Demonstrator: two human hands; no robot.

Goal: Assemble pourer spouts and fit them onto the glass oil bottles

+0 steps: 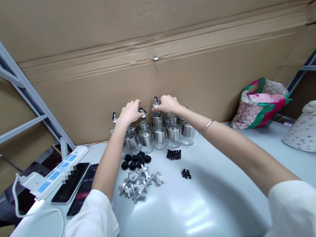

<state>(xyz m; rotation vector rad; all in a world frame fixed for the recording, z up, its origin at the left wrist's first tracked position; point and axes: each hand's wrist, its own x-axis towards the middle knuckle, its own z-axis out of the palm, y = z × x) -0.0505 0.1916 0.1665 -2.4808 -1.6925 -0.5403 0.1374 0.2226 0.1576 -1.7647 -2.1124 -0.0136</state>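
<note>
Glass bottles with metal bands, such as this front one (159, 135), stand in rows at the back of the table. My left hand (131, 112) has its thumb and fingers curved around a black-tipped pourer top (143, 113). With thumb and fingers closed, my right hand (167, 104) grips the pourer top (156, 102) of a back-row bottle. Another pourer top (114, 117) shows at the left. In front lie black round caps (136, 160), silver pourer parts (138, 183), small black tubes (174, 154) and tiny black pieces (186, 174).
On the left are a power strip (58, 173) with a white cable and two phones (71, 183). A patterned bag (259, 103) and a dotted white container (314, 126) stand on the right. Cardboard (152, 73) rises behind the table (214, 203).
</note>
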